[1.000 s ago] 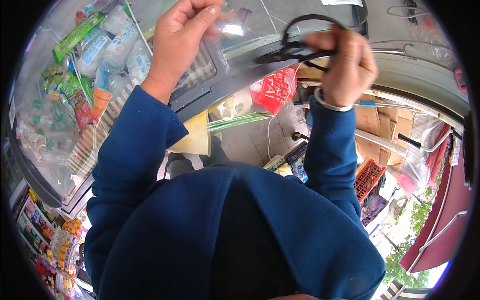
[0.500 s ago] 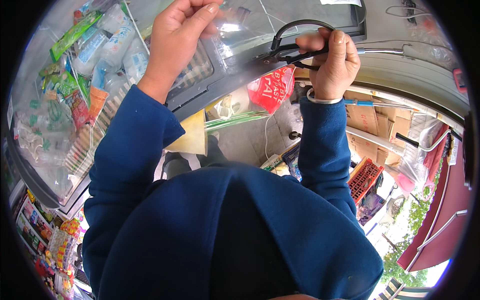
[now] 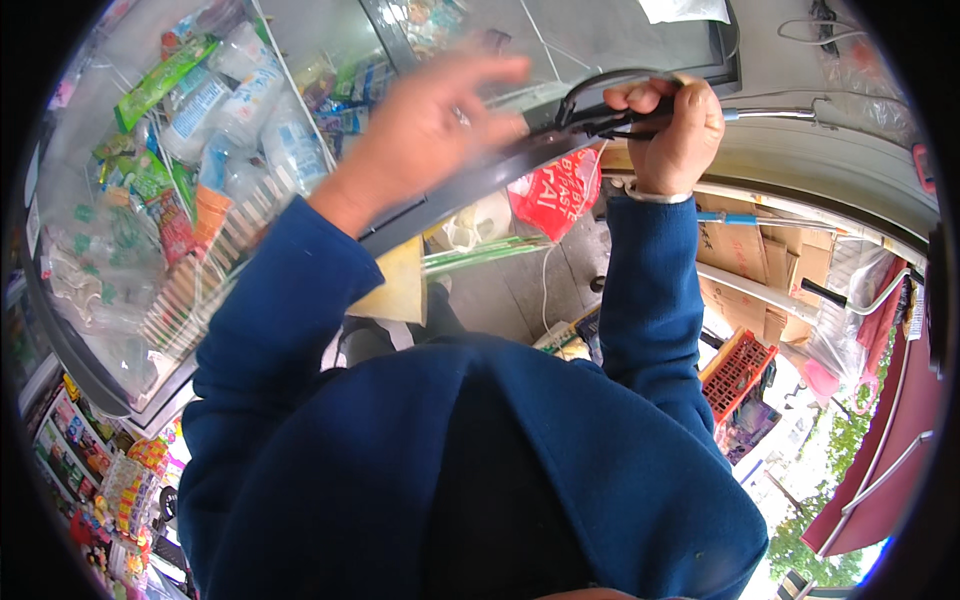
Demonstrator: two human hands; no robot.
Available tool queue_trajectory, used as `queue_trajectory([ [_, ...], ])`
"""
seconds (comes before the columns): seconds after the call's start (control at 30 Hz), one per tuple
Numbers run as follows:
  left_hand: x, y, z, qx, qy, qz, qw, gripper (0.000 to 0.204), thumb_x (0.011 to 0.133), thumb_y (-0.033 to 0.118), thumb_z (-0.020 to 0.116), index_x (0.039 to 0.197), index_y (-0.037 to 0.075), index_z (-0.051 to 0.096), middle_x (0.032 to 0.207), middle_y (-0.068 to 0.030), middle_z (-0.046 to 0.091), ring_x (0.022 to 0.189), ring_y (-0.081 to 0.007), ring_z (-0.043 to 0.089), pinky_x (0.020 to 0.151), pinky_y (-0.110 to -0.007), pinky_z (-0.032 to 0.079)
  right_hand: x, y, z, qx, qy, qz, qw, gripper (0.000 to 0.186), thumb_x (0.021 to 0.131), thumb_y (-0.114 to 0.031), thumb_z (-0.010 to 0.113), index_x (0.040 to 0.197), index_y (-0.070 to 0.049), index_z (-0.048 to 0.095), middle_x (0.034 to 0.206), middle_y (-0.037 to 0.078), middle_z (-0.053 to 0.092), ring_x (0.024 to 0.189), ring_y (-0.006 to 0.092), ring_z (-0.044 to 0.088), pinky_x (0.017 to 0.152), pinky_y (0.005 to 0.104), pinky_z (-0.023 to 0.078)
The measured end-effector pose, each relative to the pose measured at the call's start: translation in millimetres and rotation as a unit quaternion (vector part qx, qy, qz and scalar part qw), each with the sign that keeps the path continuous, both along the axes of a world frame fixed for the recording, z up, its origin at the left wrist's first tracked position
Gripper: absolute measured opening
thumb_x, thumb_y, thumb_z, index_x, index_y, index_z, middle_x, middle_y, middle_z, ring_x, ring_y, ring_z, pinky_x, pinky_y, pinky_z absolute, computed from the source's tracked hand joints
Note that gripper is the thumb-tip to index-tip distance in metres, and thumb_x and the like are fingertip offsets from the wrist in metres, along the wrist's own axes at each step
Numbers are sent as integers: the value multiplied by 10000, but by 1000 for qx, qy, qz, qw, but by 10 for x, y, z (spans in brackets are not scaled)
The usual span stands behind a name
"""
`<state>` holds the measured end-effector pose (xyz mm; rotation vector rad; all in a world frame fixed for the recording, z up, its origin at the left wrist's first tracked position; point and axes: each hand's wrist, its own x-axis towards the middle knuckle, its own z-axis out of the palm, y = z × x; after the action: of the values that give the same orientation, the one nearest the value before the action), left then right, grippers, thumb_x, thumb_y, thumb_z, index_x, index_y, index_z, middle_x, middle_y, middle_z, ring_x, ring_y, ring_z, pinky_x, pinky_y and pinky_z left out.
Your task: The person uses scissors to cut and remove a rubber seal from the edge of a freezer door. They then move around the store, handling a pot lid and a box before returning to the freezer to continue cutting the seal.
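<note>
Black, thin and curved: a looped thing in the right hand, upper right of the frame. Right hand curled shut tight around one side of the loop, thumb on top, with a silver bangle on the wrist just below. Left hand blurry, at the upper middle of the frame, with thumb and fingers spread apart. Too blurry to tell about anything small or thin in there.

Looped thing to the right of the left hand, well apart from it, with its left end in front of the long grey rim. Cannot tell if touching that rim or only above it.

At the upper left, a big glass-topped chest inside that rim. In the chest, seen through the glass, clear bottles, a long green packet, a red packet and an orange packet, all in a messy pile, close to white slats.

Under the rim, near the middle, a red bag with white print. At the right, a red crate with holes in its side, tilted, below brown cardboard.
</note>
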<state>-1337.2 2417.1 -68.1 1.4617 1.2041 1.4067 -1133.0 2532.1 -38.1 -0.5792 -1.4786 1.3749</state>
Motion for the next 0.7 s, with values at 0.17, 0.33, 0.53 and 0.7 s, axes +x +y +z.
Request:
queue_trajectory([
  [0.17, 194, -53, -25, -10, 159, -44, 986, 380, 835, 124, 653, 1202, 89, 565, 965, -110, 629, 735, -225, 600, 675, -313, 482, -129, -125, 109, 88, 7, 38, 995, 388, 920, -355, 568, 832, 22, 592, 670, 162, 648, 621, 227, 661, 521, 307, 539],
  [0.33, 242, -15, -114, 21, 150, 3, 988, 220, 846, 163, 644, 1045, 74, 620, 921, -133, 633, 805, -312, 630, 698, -368, 495, -247, -365, 122, 274, -73, -209, 936, 289, 929, -268, 548, 1009, 10, 535, 985, 192, 628, 842, 219, 613, 766, 338, 513],
  [0.53, 213, -31, -139, 42, 218, 49, 974, 242, 833, 202, 640, 1013, 46, 599, 880, -119, 602, 771, -326, 610, 639, -407, 493, -298, -783, 122, 55, -145, -247, 956, 291, 831, 37, 624, 1113, 47, 552, 1116, 150, 606, 899, 170, 610, 753, 263, 512],
  [0.7, 216, -48, -119, 104, 249, 35, 962, 141, 806, 164, 616, 905, 74, 571, 816, -88, 571, 657, -297, 622, 550, -386, 520, -501, -786, 100, 36, -98, -197, 975, 390, 849, -51, 660, 1197, 53, 518, 1067, 191, 637, 953, 200, 617, 837, 302, 489],
])
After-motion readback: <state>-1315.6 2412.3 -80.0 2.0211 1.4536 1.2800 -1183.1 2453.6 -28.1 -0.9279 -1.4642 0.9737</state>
